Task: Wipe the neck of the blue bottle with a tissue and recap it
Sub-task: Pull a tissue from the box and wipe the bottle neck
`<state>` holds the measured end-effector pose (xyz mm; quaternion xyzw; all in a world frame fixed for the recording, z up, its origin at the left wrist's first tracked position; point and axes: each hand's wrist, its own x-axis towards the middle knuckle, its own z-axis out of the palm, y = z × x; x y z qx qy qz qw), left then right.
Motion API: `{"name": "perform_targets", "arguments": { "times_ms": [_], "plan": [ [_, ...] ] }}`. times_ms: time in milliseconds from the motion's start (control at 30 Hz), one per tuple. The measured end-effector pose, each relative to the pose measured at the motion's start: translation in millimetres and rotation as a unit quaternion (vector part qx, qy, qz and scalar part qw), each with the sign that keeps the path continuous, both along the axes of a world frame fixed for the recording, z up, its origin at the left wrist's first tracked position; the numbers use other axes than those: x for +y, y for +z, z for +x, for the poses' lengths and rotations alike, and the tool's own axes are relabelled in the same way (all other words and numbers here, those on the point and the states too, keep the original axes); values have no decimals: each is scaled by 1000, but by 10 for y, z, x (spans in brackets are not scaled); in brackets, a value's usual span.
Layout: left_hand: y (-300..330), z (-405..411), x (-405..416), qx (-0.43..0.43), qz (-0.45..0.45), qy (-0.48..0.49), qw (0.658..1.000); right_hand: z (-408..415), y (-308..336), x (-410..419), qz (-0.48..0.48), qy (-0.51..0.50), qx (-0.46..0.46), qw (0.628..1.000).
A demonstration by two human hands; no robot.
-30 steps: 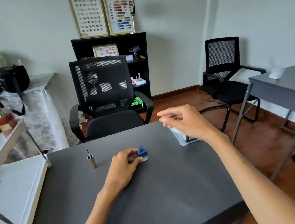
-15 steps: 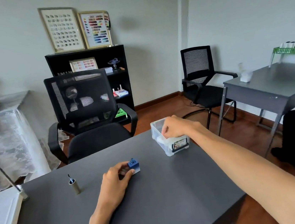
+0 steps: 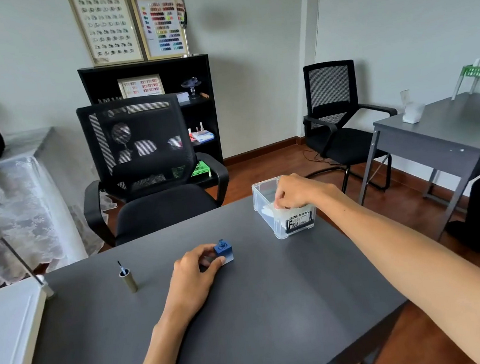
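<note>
Small square blue glass bottle (image 3: 223,248), uncapped and upright at counter centre, is gripped by left hand (image 3: 195,273). Right hand (image 3: 293,191), far right, is curled onto white tissue (image 3: 271,210) inside clear plastic box (image 3: 295,223).

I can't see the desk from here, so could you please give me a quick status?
Left hand holds the blue bottle, uncapped. Right hand pinching a tissue in the plastic box. Cap stands apart, nothing blocking.

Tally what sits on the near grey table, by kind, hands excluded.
Blue bottle: 1
Brush cap, standing upside down: 1
Clear plastic box of tissues: 1
Total: 3
</note>
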<state>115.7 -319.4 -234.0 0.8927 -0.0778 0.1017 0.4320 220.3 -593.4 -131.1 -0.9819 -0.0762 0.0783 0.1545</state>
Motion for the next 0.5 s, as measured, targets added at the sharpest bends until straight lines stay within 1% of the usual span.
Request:
{"name": "perform_targets", "arguments": {
  "times_ms": [167,233,300,333,400,467,500],
  "plan": [
    [23,-18,-4,3,3,-3,1000,-20,15,23,-12,3,-5,1000],
    [21,-23,-4,6,3,-1,1000,6,34,15,4,-10,-23,1000],
    [22,-22,-3,9,1,-1,1000,54,83,-23,46,-25,-37,998],
    [24,-19,-3,11,2,-1,1000,82,116,-49,74,-32,-50,995],
    [28,-16,-3,12,4,-1,1000,110,178,-94,120,-42,-106,986],
    [31,-11,-6,13,6,0,1000,133,191,-131,122,-47,-178,975],
    [32,-11,-7,14,6,0,1000,136,179,-141,103,-41,-193,975]
  ]
}}
